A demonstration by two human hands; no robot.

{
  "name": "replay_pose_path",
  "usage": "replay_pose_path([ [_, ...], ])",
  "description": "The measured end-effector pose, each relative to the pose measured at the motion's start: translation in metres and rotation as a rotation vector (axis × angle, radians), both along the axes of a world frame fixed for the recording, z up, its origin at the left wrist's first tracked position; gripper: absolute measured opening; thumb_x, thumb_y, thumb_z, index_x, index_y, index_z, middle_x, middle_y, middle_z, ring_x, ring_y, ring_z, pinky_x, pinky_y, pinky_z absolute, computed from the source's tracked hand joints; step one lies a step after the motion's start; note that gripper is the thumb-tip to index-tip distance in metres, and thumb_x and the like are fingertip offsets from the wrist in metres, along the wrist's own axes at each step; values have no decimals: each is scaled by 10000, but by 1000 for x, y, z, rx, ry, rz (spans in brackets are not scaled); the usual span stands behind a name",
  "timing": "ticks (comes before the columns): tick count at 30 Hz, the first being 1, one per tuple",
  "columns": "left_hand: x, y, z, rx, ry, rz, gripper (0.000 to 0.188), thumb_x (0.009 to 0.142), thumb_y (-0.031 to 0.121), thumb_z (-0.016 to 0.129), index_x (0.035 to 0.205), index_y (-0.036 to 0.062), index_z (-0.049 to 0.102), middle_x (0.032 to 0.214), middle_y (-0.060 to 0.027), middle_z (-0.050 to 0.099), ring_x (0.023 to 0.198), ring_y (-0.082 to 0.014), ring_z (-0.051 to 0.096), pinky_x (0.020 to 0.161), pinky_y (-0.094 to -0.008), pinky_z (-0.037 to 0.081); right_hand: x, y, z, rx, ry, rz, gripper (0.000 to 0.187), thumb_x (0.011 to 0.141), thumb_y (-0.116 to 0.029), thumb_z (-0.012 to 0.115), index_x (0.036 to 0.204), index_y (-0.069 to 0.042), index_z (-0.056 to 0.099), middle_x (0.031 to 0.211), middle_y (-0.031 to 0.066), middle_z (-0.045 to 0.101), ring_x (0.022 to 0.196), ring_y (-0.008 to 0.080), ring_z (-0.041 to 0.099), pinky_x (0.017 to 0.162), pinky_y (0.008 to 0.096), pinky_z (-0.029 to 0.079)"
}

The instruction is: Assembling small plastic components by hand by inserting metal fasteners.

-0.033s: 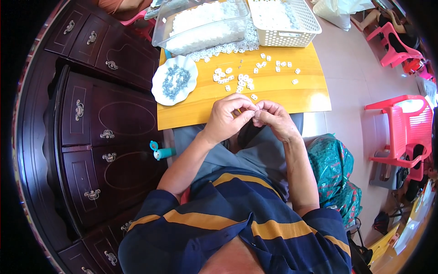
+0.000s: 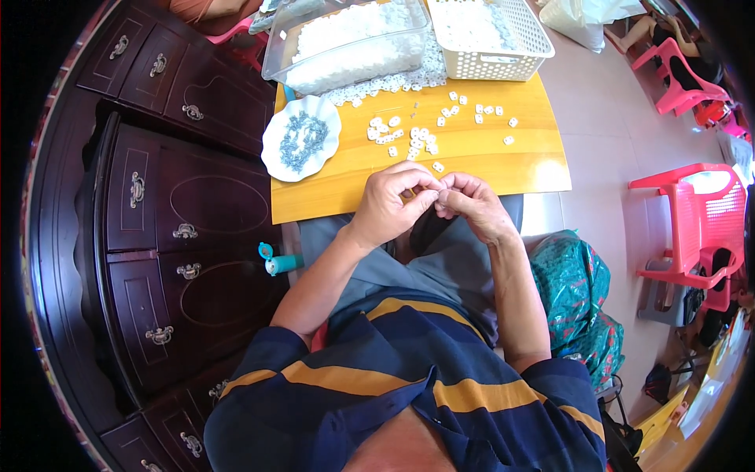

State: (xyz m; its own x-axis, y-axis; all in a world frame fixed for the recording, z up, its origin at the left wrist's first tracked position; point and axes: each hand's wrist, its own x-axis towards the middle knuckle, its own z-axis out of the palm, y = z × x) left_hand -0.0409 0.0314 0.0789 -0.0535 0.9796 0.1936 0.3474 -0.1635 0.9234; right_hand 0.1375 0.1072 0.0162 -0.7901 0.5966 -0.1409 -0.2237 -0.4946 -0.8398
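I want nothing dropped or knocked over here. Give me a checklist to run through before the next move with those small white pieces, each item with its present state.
1. Both hands together on the work: left hand and right hand meet fingertip to fingertip at the near table edge: ok.
2. What is pinched between them: hidden by the fingers: cannot tell.
3. Loose small white pieces lie on the wooden table just ahead of the hands: ok.
4. White scalloped dish of small blue-grey parts rests fully on the table, left of the hands: ok.
5. Clear tub and white basket sit upright at the far side: ok.
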Motion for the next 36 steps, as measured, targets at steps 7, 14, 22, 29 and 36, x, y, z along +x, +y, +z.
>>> replay_pose_path([
  [7, -3, 0, -3, 100, 257, 106, 37, 851, 13, 692, 882, 20, 674, 839, -106, 662, 721, -237, 659, 635, -317, 504, -6, 0, 1, 2, -94, -89, 131, 968, -172, 663, 1039, -61, 652, 886, 4, 682, 745, 66, 608, 700, 196, 493],
  [14, -2, 2, -13, 105, 187, 150, 40, 865, 15, 679, 899, 4, 662, 831, -115, 662, 715, -239, 649, 631, -330, 498, -10, 0, -4, -85, 10, -214, 124, 973, -81, 638, 1084, -27, 634, 949, 52, 704, 823, 104, 670, 734, 230, 557],
  [22, 2, 5, -13, 87, 181, 159, 43, 870, 23, 680, 905, 5, 665, 837, -121, 669, 725, -262, 657, 639, -347, 507, -11, -2, -3, -67, 12, -252, 147, 962, -68, 653, 1097, -12, 641, 960, 55, 699, 834, 115, 682, 736, 234, 565],
  [29, 4, 8, -15, 96, 213, 162, 49, 868, 29, 683, 902, 6, 655, 834, -124, 669, 725, -274, 658, 635, -356, 510, -11, -2, -4, -60, -14, -259, 113, 966, -83, 653, 1062, -23, 638, 933, 42, 682, 829, 110, 677, 732, 233, 566],
  [36, 0, 10, -19, 120, 258, 144, 33, 902, 12, 658, 924, -11, 663, 847, -93, 665, 718, -172, 649, 620, -284, 511, -14, -3, -8, -3, -18, -228, 117, 989, -107, 628, 1078, -32, 618, 924, 32, 678, 824, 101, 669, 730, 226, 554],
])
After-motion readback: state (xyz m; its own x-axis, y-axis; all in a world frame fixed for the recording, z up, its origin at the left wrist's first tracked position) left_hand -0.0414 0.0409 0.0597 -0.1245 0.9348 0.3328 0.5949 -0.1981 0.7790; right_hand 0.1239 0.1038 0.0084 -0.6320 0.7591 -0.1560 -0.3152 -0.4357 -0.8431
